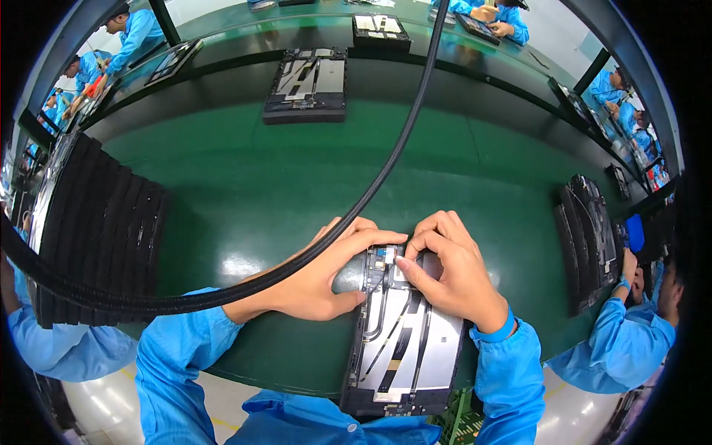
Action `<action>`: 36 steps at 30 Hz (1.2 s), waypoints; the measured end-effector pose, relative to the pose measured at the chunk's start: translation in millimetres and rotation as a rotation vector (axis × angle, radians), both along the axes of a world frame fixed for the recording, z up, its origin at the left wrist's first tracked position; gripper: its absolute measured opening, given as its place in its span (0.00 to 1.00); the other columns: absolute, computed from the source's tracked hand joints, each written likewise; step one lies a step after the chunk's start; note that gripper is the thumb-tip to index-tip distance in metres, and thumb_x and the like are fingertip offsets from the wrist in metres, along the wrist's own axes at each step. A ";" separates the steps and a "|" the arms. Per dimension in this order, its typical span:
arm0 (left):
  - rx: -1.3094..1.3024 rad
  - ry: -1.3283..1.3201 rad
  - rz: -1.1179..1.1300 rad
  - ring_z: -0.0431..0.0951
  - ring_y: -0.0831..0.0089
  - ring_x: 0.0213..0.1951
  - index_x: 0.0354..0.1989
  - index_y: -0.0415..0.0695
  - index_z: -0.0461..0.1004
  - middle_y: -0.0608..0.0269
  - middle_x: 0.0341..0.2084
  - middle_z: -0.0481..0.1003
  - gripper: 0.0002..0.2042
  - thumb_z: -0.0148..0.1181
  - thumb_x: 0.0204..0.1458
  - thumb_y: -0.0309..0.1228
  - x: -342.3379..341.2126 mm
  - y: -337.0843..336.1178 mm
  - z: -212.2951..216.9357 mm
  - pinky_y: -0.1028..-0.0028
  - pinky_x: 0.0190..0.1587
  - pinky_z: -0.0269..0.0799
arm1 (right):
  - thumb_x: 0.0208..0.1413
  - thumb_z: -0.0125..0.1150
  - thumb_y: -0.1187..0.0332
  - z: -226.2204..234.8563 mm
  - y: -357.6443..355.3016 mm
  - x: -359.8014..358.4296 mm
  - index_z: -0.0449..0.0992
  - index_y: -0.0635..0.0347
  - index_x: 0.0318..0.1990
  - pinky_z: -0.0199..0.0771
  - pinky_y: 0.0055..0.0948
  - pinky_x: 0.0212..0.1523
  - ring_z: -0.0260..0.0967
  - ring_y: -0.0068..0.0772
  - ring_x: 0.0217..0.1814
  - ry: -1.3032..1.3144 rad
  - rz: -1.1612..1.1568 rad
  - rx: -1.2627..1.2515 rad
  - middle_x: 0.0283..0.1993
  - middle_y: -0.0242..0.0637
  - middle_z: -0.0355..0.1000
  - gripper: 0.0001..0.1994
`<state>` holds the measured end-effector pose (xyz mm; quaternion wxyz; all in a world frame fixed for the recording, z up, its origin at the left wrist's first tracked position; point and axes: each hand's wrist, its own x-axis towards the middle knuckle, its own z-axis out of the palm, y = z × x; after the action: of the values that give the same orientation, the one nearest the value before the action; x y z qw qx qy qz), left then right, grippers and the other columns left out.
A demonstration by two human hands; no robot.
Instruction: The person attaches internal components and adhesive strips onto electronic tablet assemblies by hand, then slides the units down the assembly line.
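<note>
Green tabletop (pixel 245 174) w/ an opened device (pixel 404 334) at its near edge, directly in front of the person, far end btwn both hands. L hand (pixel 319 288) is spread, thumb at the device's L side, index tip by the far edge. R hand (pixel 456 273) has thumb + index close together over far-end parts; can't tell if they're gripping anything.

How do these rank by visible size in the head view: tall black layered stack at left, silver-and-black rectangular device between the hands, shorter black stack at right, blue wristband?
1. Tall left stack
2. Silver-and-black device, partly covered
3. Shorter right stack
4. Blue wristband

Real sizes: unsure, distances differ.
</note>
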<state>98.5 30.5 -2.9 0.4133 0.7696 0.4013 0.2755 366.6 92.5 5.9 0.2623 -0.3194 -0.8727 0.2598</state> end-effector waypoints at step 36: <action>-0.070 -0.007 -0.001 0.65 0.50 0.68 0.85 0.54 0.65 0.49 0.66 0.67 0.47 0.71 0.51 0.19 9.2 2.7 8.6 0.53 0.75 0.56 | 0.40 0.80 0.71 13.3 9.6 13.1 0.85 0.56 0.25 0.72 0.38 0.55 0.70 0.42 0.55 0.046 0.095 -0.208 0.46 0.35 0.74 0.07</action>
<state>107.7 33.2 5.7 0.4418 0.7539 0.4087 0.2637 379.7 102.1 19.2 0.2350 -0.2973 -0.8490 0.3682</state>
